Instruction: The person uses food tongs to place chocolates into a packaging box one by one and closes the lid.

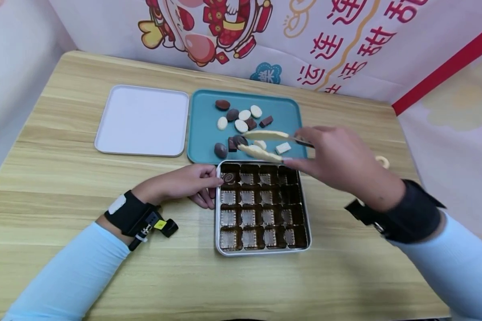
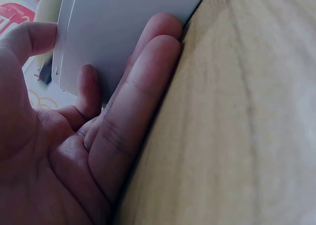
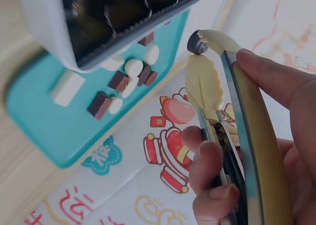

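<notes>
My right hand (image 1: 345, 160) holds a pair of cream-tipped tongs (image 1: 265, 134) above the front of the teal tray (image 1: 193, 133). Between the tong tips sits a dark round chocolate (image 3: 197, 43), lifted clear of the tray in the right wrist view. A box (image 1: 263, 253) with a brown compartment insert stands in front of that tray. In its far left compartment lies a dark chocolate with a swirl (image 1: 229, 178). My left hand (image 1: 197, 183) steadies the box at its left wall, thumb over the rim. Its other fingers (image 2: 143, 82) lie against the outside.
Several dark, brown and white chocolates, some egg-shaped (image 1: 221, 150) and some bars (image 1: 283, 148), lie on the teal tray. To its left is a white tray (image 1: 142, 120). A patterned backdrop (image 1: 233, 35) hangs behind the wooden table (image 1: 164, 276).
</notes>
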The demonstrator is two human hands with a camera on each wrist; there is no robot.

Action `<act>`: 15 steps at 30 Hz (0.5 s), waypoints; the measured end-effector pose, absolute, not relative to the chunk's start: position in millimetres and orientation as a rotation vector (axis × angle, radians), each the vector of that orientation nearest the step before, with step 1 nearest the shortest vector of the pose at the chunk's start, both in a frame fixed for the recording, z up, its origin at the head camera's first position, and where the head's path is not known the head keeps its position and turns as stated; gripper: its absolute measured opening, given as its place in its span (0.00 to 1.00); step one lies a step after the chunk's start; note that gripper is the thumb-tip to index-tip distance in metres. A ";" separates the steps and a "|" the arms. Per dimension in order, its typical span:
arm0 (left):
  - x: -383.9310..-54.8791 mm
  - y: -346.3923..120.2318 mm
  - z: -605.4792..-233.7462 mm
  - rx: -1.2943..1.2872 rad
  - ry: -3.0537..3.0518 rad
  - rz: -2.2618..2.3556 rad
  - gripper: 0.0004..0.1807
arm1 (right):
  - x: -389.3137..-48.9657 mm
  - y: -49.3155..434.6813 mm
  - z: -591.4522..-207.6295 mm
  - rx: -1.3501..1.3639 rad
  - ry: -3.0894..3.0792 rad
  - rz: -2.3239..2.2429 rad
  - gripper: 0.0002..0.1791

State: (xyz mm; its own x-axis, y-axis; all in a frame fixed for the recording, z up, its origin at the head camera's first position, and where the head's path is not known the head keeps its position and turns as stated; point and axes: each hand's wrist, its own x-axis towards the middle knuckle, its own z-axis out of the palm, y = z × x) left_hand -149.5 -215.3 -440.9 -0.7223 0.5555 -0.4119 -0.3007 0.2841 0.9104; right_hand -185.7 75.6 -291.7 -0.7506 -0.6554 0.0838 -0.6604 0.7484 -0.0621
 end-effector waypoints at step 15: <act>-151.8 -212.8 -441.5 0.230 1.831 1.540 0.18 | -151.6 98.3 -304.6 1.092 -2.947 -0.025 0.32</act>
State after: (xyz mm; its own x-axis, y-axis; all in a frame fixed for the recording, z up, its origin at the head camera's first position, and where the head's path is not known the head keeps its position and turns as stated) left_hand -151.8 -212.8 -441.5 -0.7239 0.5582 -0.4055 -0.3041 0.2695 0.9137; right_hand -151.6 98.3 -304.6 -0.7585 -0.6516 -0.0067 -0.6517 0.7584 0.0148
